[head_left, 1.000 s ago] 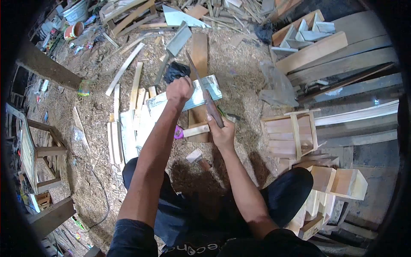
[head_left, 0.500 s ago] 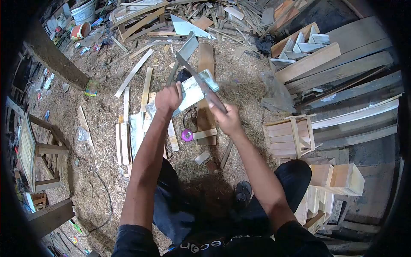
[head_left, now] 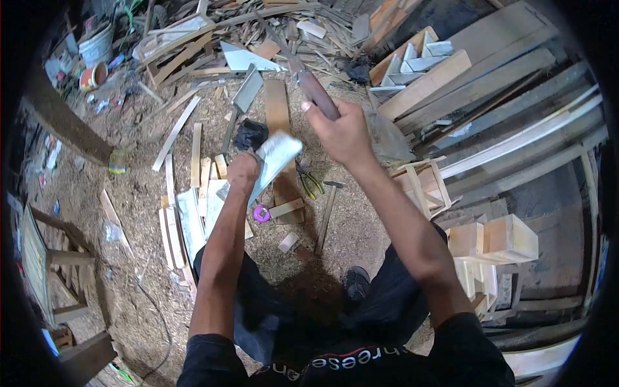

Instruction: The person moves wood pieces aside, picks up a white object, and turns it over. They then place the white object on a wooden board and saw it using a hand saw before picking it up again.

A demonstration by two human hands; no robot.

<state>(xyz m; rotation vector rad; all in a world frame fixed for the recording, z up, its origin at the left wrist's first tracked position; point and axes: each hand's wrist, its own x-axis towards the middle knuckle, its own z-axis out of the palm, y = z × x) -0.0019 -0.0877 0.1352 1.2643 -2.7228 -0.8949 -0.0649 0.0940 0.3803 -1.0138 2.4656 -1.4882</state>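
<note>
My left hand (head_left: 244, 169) is closed on the near part of a pale, whitish board (head_left: 277, 157), which is tilted over a brown plank (head_left: 278, 109) on the ground. My right hand (head_left: 345, 132) grips the dark wooden handle of a long-bladed tool (head_left: 317, 94), raised to the right and beyond the pale board. Its narrow blade points up and away, apart from the board. A purple tape measure (head_left: 261, 213) lies close to my left forearm. Pliers (head_left: 312, 184) and a hammer (head_left: 327, 216) rest to the right of the plank.
Wood strips (head_left: 169, 235) lie at the left, near a black bag (head_left: 250, 135) and a flat-headed tool (head_left: 247, 90). Scrap wood (head_left: 303, 45) is heaped at the far side. Small wooden crates (head_left: 422, 187) and boxes (head_left: 509, 238) stand at the right. A post (head_left: 68, 126) rises at the left.
My right hand has lifted the bladed tool up and away from the pale board. The board, still in my left hand, is turned more steeply. The view has shifted, and the pliers and hammer now show.
</note>
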